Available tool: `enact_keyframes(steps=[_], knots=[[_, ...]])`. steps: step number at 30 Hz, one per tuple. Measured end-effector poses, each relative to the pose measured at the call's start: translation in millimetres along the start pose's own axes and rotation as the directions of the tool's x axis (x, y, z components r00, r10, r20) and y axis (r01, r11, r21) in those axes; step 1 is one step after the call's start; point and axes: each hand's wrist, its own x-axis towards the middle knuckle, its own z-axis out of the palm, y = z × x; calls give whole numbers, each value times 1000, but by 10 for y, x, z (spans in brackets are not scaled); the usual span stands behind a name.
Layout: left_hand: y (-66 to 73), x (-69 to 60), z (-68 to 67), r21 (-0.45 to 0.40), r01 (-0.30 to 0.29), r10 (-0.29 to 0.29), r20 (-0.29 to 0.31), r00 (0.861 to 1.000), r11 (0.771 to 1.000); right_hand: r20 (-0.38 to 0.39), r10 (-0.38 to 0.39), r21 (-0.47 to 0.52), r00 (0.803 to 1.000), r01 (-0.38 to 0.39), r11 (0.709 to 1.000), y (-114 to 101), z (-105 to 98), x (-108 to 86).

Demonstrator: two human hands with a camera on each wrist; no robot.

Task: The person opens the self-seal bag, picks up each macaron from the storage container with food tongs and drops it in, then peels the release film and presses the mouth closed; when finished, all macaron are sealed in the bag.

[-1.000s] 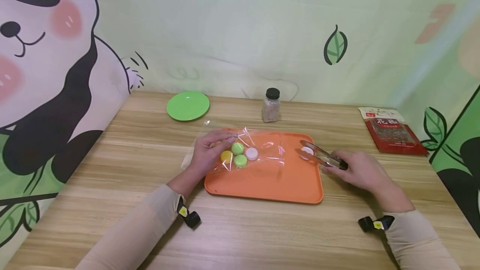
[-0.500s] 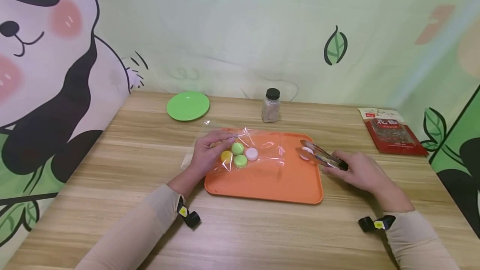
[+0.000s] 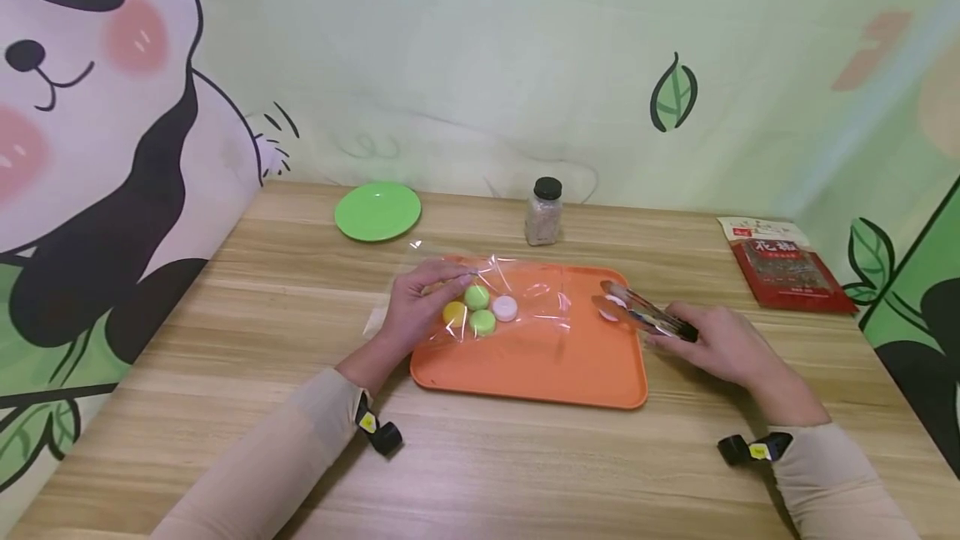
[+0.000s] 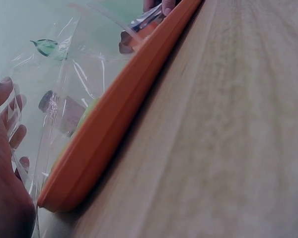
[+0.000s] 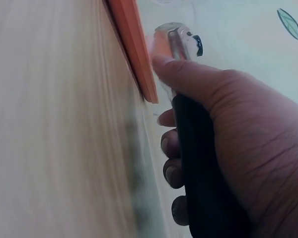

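My left hand (image 3: 423,298) pinches a clear plastic bag (image 3: 536,294) that lies over the left and middle of an orange tray (image 3: 517,369). Through its film show two green round pieces (image 3: 483,322), a yellow round piece (image 3: 453,314) and a whitish one (image 3: 505,308); whether they lie inside or under the bag I cannot tell. My right hand (image 3: 720,344) grips metal tongs (image 3: 652,315) by their black handle (image 5: 201,158). At the tray's right end, the tong tips are at another white round piece (image 3: 613,307), partly hiding it.
Behind the tray stand a green plate (image 3: 378,212) and a jar (image 3: 543,215) with a black lid. A red and white packet (image 3: 787,265) lies at the back right. A wall with a panda picture (image 3: 90,148) rises behind the wooden table (image 3: 510,473).
The two arms of the tongs have drawn a little closer together at the white piece. My left hand and the bag have kept their place.
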Motion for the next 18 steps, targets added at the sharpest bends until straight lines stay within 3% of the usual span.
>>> enact_keyframes(steps=[5,11,15,18], knots=[[10,5,-1,4,4,-4,-2,1000,1000,-25,-19,30,999,20,999,-44,-55,15],[33,16,-1,19,13,-13,-2,1000,1000,-82,-125,80,989,131,988,-213,-144,77],[-123,19,-14,17,8,-8,-7,1000,1000,-50,-172,94,984,176,980,-360,-155,166],[-273,16,-28,10,11,-11,-7,1000,1000,-15,-167,102,986,168,980,-451,-151,235]])
